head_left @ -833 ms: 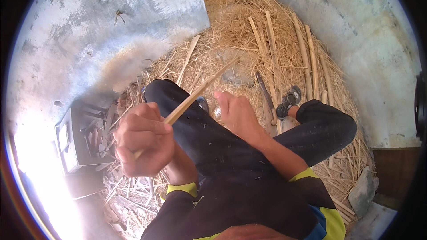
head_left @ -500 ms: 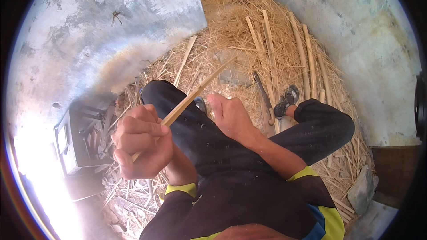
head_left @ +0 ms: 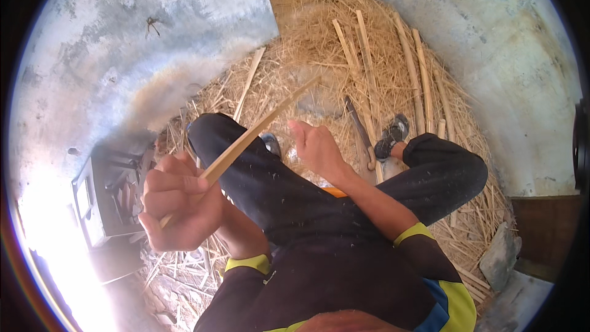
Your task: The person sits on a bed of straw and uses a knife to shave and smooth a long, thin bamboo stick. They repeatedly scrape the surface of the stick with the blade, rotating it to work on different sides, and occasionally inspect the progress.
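Note:
My left hand [head_left: 181,200] is wrapped round a pale split strip, bamboo or wood [head_left: 252,134], near its lower end. The strip slants up and to the right over my left knee, and its far end tapers. My right hand [head_left: 316,152] is closed just right of the strip, apart from it; whatever its fingers hold is hidden. Below my right wrist a small orange piece [head_left: 335,192] shows against my dark trousers. On the floor between my feet lies a dark blade-like tool [head_left: 356,118] with a wooden handle.
Straw and shavings [head_left: 301,24] cover the floor. Several long poles [head_left: 424,80] lie at the right, along the worn wall [head_left: 485,43]. A grey frame-like box [head_left: 101,197] stands at the left by bright light. A stone slab [head_left: 499,255] leans at the lower right.
My left hand has shifted slightly left and down with the strip, so more of the strip shows. The orange piece has come into sight below my right wrist.

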Tool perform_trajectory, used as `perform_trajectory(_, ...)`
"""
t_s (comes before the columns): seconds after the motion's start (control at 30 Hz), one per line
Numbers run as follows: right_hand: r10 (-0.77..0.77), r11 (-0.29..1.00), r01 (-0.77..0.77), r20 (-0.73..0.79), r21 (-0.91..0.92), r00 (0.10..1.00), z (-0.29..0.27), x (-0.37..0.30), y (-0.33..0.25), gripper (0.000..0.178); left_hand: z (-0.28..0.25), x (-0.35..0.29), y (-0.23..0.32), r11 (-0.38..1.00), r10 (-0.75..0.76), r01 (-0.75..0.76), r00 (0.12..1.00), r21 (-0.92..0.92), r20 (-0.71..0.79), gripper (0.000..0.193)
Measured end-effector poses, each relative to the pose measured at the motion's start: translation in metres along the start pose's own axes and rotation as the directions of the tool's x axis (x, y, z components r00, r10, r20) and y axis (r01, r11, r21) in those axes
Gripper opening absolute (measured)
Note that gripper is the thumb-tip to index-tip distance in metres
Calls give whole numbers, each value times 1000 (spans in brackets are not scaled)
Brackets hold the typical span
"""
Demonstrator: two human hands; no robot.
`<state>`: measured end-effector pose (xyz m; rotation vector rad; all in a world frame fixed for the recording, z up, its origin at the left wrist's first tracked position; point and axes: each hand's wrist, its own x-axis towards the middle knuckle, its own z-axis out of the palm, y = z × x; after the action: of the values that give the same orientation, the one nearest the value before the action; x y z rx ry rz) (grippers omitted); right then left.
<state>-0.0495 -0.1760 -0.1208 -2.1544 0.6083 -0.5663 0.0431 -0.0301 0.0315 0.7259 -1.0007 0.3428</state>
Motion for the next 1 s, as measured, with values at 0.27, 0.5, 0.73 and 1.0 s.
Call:
perform_trajectory(0.27, -118, 988, 106, -101, -115, 988, 23, 17, -8, 47, -14, 13, -12, 994, -7, 40, 948, 99, -317, 42)
perform_trajectory(0.5, -87, 987, 72, -98, -145, 991, 24, 9, -24, 46, -10, 10, -8, 991, -46, 92, 919, 100, -393, 42)
perform_trajectory(0.73, -13, 991, 3, -74, -136, 997, 20, 8, -13, 49, -2, 7, -7, 993, -45, 78, 938, 84, -342, 44)
perform_trajectory(1.0, -37, 988, 23, -89, -154, 995, 25, 9, -5, 51, 3, 7, -8, 987, -28, 80, 936, 136, -350, 43)
